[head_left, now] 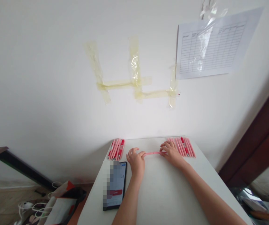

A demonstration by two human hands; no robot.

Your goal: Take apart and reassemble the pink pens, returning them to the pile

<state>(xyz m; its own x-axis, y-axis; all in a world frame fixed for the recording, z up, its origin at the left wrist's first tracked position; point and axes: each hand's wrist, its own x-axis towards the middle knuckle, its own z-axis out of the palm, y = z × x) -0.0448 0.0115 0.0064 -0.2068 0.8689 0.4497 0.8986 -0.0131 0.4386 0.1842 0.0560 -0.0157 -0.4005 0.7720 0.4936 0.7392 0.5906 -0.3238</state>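
Note:
A slim pink pen [152, 153] lies crosswise between my hands, just above or on the white table. My left hand [136, 160] pinches its left end, with the other fingers curled and raised. At the right end, my right hand [171, 153] grips it between thumb and fingers. Beyond the right hand is a row of pink and red pens [186, 147], partly covered by my fingers. To the left of my left hand sits a pile of pink and red pens [117, 149].
A phone [115, 186] with a lit screen lies on the white table [167, 193] beside my left forearm. The table's far edge meets a wall with yellowish tape [117, 84] and a printed sheet [214, 50]. Bags and cables [54, 206] are on the floor at left.

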